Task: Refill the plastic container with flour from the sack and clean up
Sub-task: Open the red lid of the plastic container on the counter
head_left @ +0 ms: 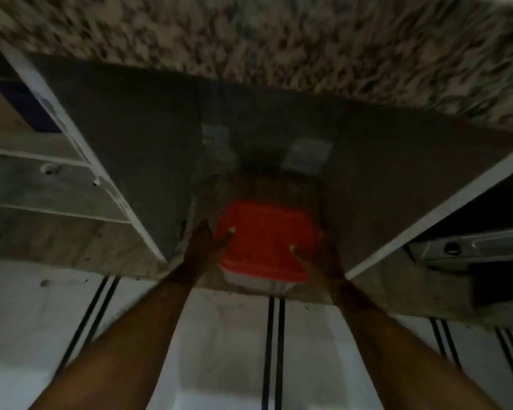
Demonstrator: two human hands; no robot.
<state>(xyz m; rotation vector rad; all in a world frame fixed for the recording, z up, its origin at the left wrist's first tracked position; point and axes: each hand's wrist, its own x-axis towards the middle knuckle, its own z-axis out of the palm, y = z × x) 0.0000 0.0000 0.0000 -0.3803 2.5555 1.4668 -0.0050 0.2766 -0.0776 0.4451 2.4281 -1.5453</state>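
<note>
A clear plastic container with a red lid [267, 238] sits low inside a dark open cabinet, near its front edge. My left hand [203, 247] grips the container's left side with the thumb on the lid. On the right side, my right hand [317, 258] holds it the same way. The picture is blurred and dim. No flour sack shows in this view.
Two open cabinet doors [125, 179] [421, 208] flank the opening. A speckled granite countertop [279, 39] runs above. Drawer fronts [42, 179] are at the left, a dark recess with a metal rail [468, 247] at the right. White floor tiles with black stripes [274, 350] lie below.
</note>
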